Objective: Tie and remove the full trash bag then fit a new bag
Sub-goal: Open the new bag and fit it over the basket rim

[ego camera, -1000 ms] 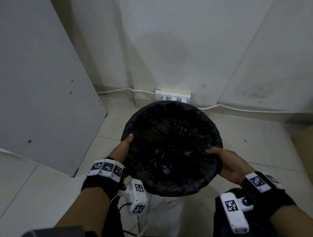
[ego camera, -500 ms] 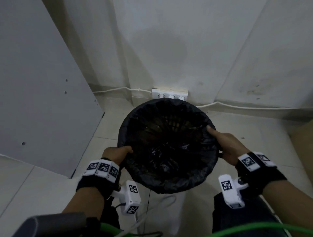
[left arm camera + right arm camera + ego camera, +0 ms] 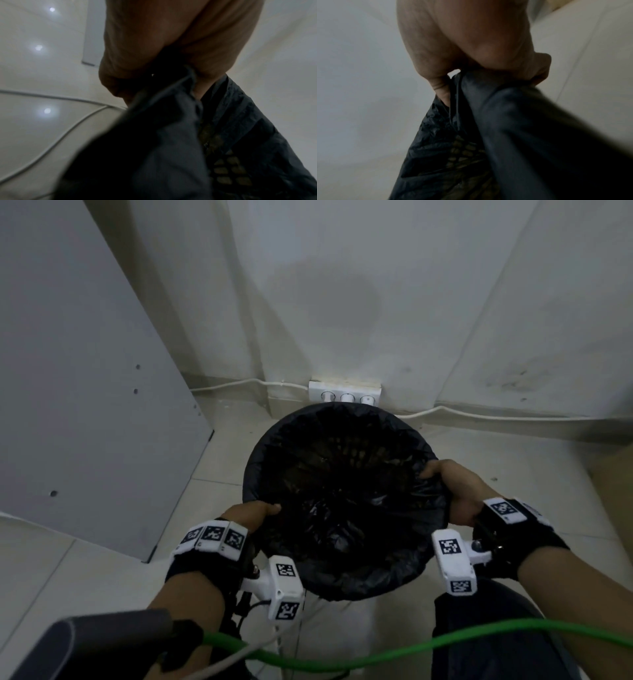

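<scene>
Both hands grip the black bag (image 3: pixel 342 508) lining the round bin: left hand (image 3: pixel 250 513) at its near-left rim, right hand (image 3: pixel 455 491) at its right rim

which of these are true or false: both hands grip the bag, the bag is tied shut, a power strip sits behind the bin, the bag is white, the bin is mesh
1. Both hands grip the bag: true; the left hand and right hand each hold the black trash bag at its rim.
2. Tied shut: false; its mouth is wide open.
3. Power strip behind the bin: true.
4. White bag: false; black.
5. Mesh bin: true.
</scene>
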